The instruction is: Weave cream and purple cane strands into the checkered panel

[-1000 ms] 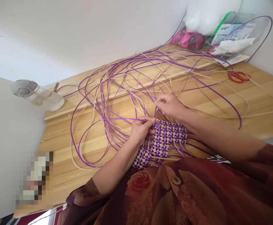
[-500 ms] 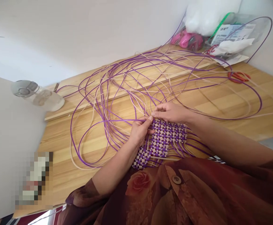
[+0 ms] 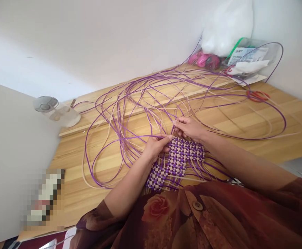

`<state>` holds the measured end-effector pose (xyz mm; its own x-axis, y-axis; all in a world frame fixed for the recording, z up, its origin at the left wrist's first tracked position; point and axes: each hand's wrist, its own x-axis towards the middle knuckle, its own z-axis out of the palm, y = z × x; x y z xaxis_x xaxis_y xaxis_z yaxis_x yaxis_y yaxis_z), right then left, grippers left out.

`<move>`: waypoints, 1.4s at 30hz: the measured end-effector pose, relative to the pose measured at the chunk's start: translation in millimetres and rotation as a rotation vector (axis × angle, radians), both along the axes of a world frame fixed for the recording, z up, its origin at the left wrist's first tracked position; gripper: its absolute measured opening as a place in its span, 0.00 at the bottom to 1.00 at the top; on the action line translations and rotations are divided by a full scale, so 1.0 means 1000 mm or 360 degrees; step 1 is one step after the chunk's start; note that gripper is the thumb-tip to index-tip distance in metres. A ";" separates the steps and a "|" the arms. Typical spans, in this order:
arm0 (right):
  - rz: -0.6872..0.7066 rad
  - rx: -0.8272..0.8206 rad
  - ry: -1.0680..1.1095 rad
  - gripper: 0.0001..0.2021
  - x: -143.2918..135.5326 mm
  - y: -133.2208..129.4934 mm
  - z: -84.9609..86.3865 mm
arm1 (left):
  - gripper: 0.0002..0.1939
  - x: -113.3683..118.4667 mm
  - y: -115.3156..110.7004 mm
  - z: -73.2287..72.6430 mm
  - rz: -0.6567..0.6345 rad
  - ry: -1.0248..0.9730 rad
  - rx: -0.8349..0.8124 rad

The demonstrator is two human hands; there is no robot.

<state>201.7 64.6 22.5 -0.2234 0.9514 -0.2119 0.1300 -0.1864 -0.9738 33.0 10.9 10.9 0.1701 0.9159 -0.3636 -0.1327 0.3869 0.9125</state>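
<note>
A woven piece [image 3: 178, 157] of purple and beige strips in a checkered pattern lies at the table's near edge, close to my body. My left hand [image 3: 156, 147] grips its upper left edge, thumb on top and fingers underneath. Just above the top edge, my right hand [image 3: 188, 128] pinches a purple strip [image 3: 173, 126] between thumb and fingertips. Long loose purple and beige strips [image 3: 122, 103] fan out from the weave across the table in wide loops. More strip ends stick out at its lower right, partly under my right forearm.
A clear bottle [image 3: 59, 112] with a grey lid stands at the back left. Orange-handled scissors [image 3: 258, 96] lie at the right under strip loops. White and clear plastic bags [image 3: 227, 31] sit in the back right corner. A blurred-out object [image 3: 46, 193] is at the left edge of the wooden table [image 3: 73, 155].
My right hand has moved up and away from my left thumb, now holding a purple strip above the weave. My left hand stays at the edge. The camera view has shifted a little.
</note>
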 end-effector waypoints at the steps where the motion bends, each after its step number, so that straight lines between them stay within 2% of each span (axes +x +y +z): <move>1: 0.0003 0.0033 0.0000 0.17 0.002 -0.002 0.002 | 0.21 -0.002 0.001 0.002 -0.0048 0.0050 0.0034; 8: -0.0120 0.0265 -0.0170 0.20 0.000 -0.008 0.000 | 0.20 -0.006 0.008 0.014 -0.0263 0.0321 0.0163; 11: -0.0192 0.0349 -0.0136 0.21 -0.003 -0.008 -0.002 | 0.17 0.003 0.008 0.010 -0.0157 0.0341 0.0242; 15: -0.0266 0.0417 -0.0098 0.20 0.000 -0.011 -0.001 | 0.17 0.013 0.003 -0.002 0.0047 0.0057 0.0226; 17: -0.0110 0.0641 -0.0166 0.14 0.004 -0.010 -0.001 | 0.17 0.015 0.001 -0.005 0.0092 -0.0049 0.0198; 19: 0.0171 0.1034 -0.0349 0.10 0.009 -0.006 -0.002 | 0.16 0.015 -0.001 -0.005 0.0119 -0.0085 0.0219; 22: 0.0483 0.1589 -0.0754 0.15 0.017 0.007 -0.001 | 0.16 0.013 -0.001 -0.006 0.0142 -0.0109 0.0228; 24: 0.0484 0.1808 -0.0974 0.13 0.020 0.014 0.003 | 0.17 0.012 0.000 -0.007 0.0150 -0.0131 0.0190; 26: 0.0388 0.1888 -0.1147 0.12 0.022 0.016 0.011 | 0.17 0.012 0.000 -0.009 0.0156 -0.0141 0.0168; 28: 0.0339 0.1823 -0.1295 0.11 0.022 0.012 0.024 | 0.16 0.011 0.000 -0.010 0.0148 -0.0120 0.0169; 29: 0.0361 0.1703 -0.1346 0.11 0.021 0.008 0.031 | 0.16 0.011 -0.001 -0.009 0.0147 -0.0099 0.0176; 33: 0.0680 0.0852 -0.1285 0.17 0.016 -0.006 0.054 | 0.15 0.010 -0.001 -0.008 0.0142 -0.0046 0.0215; 34: 0.0704 0.0789 -0.1273 0.18 0.015 -0.007 0.057 | 0.15 0.010 -0.001 -0.008 0.0144 -0.0042 0.0221; 35: 0.0676 0.0852 -0.1287 0.18 0.015 -0.006 0.058 | 0.15 0.010 -0.001 -0.008 0.0144 -0.0036 0.0223; 37: 0.0528 0.1160 -0.1354 0.16 0.016 -0.005 0.059 | 0.15 0.010 -0.001 -0.009 0.0136 -0.0016 0.0208; 38: 0.0486 0.1246 -0.1370 0.15 0.017 -0.004 0.059 | 0.15 0.010 -0.001 -0.009 0.0129 -0.0009 0.0194; 39: 0.0503 0.1221 -0.1363 0.15 0.017 -0.004 0.059 | 0.15 0.010 -0.001 -0.010 0.0119 -0.0010 0.0181; 40: 0.0567 0.1084 -0.1340 0.16 0.018 -0.004 0.060 | 0.16 0.010 -0.001 -0.010 0.0111 -0.0021 0.0173; 42: 0.0709 0.0609 -0.1242 0.18 0.017 -0.008 0.061 | 0.16 0.010 -0.001 -0.010 0.0110 -0.0050 0.0170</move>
<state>218.2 56.8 83.8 -0.5072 0.8491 -0.1472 0.7458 0.3468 -0.5688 43.1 9.9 1.2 0.1153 0.9590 -0.2588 -0.1848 0.2767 0.9430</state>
